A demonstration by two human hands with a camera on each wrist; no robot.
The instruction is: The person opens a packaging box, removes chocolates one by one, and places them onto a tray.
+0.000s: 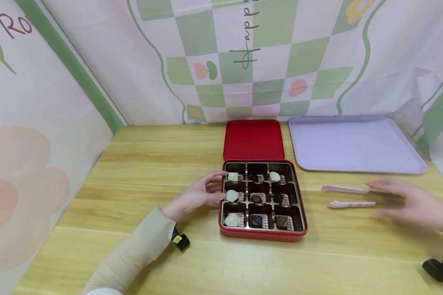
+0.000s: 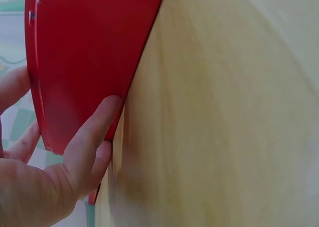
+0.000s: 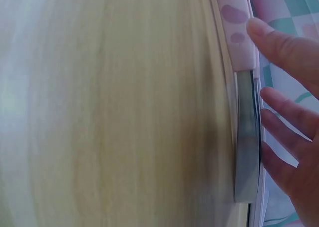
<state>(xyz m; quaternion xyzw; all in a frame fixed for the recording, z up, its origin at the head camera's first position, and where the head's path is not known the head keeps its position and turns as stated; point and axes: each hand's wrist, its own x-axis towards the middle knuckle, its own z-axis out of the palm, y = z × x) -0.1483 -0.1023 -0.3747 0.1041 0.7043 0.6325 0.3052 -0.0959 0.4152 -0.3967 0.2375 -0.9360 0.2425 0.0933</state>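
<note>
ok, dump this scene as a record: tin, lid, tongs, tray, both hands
tin: red, nine compartments
left column: three white pieces, one per compartment
lid: red, open behind tin
tongs: pink and metal, right of tin
tray: lavender, right of lid
left hand: touching tin's left side
right hand: fingers spread at tongs, contact unclear

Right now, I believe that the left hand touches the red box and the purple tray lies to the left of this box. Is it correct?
Not fully: the purple tray lies to the right of the red box, as the head view shows. The left hand does touch it.
</note>
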